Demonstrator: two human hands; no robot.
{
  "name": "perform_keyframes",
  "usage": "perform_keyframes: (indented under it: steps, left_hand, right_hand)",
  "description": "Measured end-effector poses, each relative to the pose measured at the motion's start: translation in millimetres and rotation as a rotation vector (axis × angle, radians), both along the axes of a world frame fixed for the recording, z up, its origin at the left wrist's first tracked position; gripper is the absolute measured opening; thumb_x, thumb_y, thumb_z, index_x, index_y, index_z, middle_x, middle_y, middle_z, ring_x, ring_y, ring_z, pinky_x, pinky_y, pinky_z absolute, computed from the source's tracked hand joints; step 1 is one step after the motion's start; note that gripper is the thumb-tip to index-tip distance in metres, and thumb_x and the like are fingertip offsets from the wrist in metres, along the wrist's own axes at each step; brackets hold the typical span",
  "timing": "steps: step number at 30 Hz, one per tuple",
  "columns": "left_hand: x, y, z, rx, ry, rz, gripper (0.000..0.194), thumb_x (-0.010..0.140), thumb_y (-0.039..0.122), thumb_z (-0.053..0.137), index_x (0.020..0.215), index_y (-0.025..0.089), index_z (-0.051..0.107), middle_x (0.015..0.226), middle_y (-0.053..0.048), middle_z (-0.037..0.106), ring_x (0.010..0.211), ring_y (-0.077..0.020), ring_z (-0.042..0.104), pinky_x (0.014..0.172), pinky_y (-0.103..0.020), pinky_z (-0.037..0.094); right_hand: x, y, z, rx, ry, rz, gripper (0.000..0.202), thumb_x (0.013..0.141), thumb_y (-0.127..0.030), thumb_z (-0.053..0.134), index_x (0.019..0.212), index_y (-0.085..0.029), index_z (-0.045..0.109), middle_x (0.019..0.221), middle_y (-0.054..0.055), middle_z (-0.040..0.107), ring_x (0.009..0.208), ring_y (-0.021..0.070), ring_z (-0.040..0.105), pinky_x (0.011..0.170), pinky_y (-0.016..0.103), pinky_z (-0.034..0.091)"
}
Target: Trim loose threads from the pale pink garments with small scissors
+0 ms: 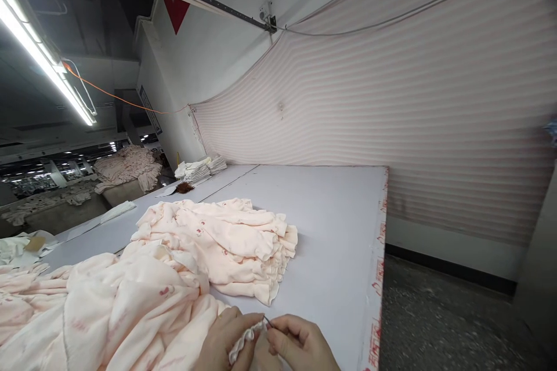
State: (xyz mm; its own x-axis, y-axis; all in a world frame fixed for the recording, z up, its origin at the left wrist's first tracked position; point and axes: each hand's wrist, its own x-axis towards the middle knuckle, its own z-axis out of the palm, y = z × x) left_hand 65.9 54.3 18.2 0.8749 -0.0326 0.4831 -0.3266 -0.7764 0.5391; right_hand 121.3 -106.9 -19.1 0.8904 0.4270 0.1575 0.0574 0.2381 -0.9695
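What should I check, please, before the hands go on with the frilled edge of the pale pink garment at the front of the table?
1. Left hand pinches the frilled edge: ok.
2. Right hand holds a thin dark tool at the edge: ok; what the tool is, cannot tell.
3. Loose heap of pink garments lies on the table, none over its edge: ok.
4. Neat stack of garments sits behind the heap, well on the table: ok.
5. Free table surface to the right of the hands: ok.
6. Whether the tool tip touches cloth: cannot tell.
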Motion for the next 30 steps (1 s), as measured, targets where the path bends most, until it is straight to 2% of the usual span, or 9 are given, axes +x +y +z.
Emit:
perform_keyframes:
  steps: [3, 7, 13, 16, 20, 24, 27, 28, 30]
  left_hand:
    - [-4.2, 2.1, 0.8, 0.153, -0.097, 0.058, 0.012, 0.081, 0.019, 0.053, 0.087, 0.026, 0.06, 0.072, 0.0, 0.062, 0.066, -0.0179, 0.057, 0.063, -0.029, 0.04]
    - [-8.2, 5.1, 1.0, 0.402, -0.214, -0.042, 0.022, 0.077, 0.005, 0.046, 0.084, 0.025, 0.054, 0.071, 0.0, 0.059, 0.068, -0.0187, 0.053, 0.062, -0.028, 0.038]
    - [-8.5, 5.2, 8.0, 0.57, -0.24, -0.168, 0.023, 0.083, 0.004, 0.043, 0.09, 0.022, 0.056, 0.073, -0.003, 0.062, 0.067, -0.0189, 0.052, 0.061, -0.028, 0.041]
    - [-6.8, 5.7, 12.5, 0.667, -0.323, -0.224, 0.023, 0.081, 0.002, 0.045, 0.09, 0.021, 0.055, 0.068, -0.003, 0.061, 0.061, -0.0179, 0.051, 0.056, -0.027, 0.041]
    - [-5.7, 7.5, 13.1, 0.738, -0.393, -0.221, 0.027, 0.078, -0.001, 0.046, 0.09, 0.021, 0.055, 0.066, -0.001, 0.06, 0.057, -0.0166, 0.05, 0.054, -0.026, 0.041]
    - [-8.2, 2.3, 7.6, 0.717, -0.474, -0.22, 0.025, 0.079, -0.001, 0.046, 0.087, 0.021, 0.057, 0.062, -0.001, 0.057, 0.054, -0.0159, 0.047, 0.051, -0.026, 0.038]
    - [-13.2, -5.0, 7.0, 0.647, -0.423, -0.176, 0.026, 0.082, 0.001, 0.045, 0.087, 0.023, 0.058, 0.063, -0.001, 0.057, 0.057, -0.0167, 0.048, 0.052, -0.026, 0.038]
    - [-14.9, -5.1, 10.1, 0.571, -0.365, -0.145, 0.024, 0.084, 0.005, 0.043, 0.086, 0.024, 0.057, 0.065, -0.001, 0.058, 0.059, -0.017, 0.05, 0.054, -0.026, 0.04]
    - [-17.5, 3.1, 24.1, 0.3, -0.218, -0.003, 0.015, 0.089, 0.019, 0.042, 0.085, 0.025, 0.056, 0.07, 0.0, 0.06, 0.066, -0.018, 0.056, 0.06, -0.027, 0.045]
  right_hand:
    - [0.4, -8.7, -2.9, -0.086, -0.033, -0.019, 0.025, 0.07, -0.038, 0.066, 0.079, -0.017, 0.077, 0.074, 0.005, 0.074, 0.075, 0.024, 0.065, 0.07, 0.031, 0.049]
    - [-1.2, -21.2, 3.3, -0.184, -0.061, 0.058, 0.02, 0.073, -0.031, 0.064, 0.08, -0.018, 0.077, 0.077, 0.004, 0.076, 0.08, 0.0246, 0.066, 0.071, 0.029, 0.048]
    - [-7.7, -34.0, 32.8, -0.519, -0.273, 0.037, 0.015, 0.074, -0.028, 0.065, 0.082, -0.025, 0.078, 0.084, 0.003, 0.077, 0.082, 0.0246, 0.066, 0.072, 0.029, 0.045]
    - [-10.0, -35.7, 36.8, -0.635, -0.328, 0.037, 0.016, 0.074, -0.027, 0.065, 0.083, -0.025, 0.079, 0.086, 0.004, 0.077, 0.083, 0.0262, 0.067, 0.072, 0.03, 0.044]
    - [-11.4, -37.5, 35.3, -0.692, -0.324, 0.028, 0.019, 0.075, -0.028, 0.063, 0.084, -0.025, 0.079, 0.086, 0.005, 0.077, 0.083, 0.0262, 0.067, 0.071, 0.029, 0.044]
    - [-10.2, -39.2, 37.4, -0.683, -0.288, 0.048, 0.019, 0.073, -0.028, 0.064, 0.085, -0.028, 0.08, 0.087, 0.003, 0.078, 0.084, 0.0235, 0.067, 0.071, 0.027, 0.043]
    - [-7.7, -39.5, 30.8, -0.659, -0.238, 0.041, 0.018, 0.075, -0.031, 0.062, 0.079, -0.026, 0.079, 0.084, 0.003, 0.077, 0.081, 0.0225, 0.067, 0.069, 0.026, 0.041]
    - [-6.6, -39.0, 24.7, -0.617, -0.213, 0.038, 0.018, 0.074, -0.031, 0.062, 0.078, -0.025, 0.079, 0.083, 0.003, 0.077, 0.081, 0.0224, 0.066, 0.069, 0.026, 0.041]
    - [-4.6, -36.8, 6.6, -0.496, -0.14, 0.015, 0.018, 0.073, -0.033, 0.063, 0.08, -0.021, 0.075, 0.079, 0.003, 0.073, 0.078, 0.0216, 0.063, 0.068, 0.026, 0.04]
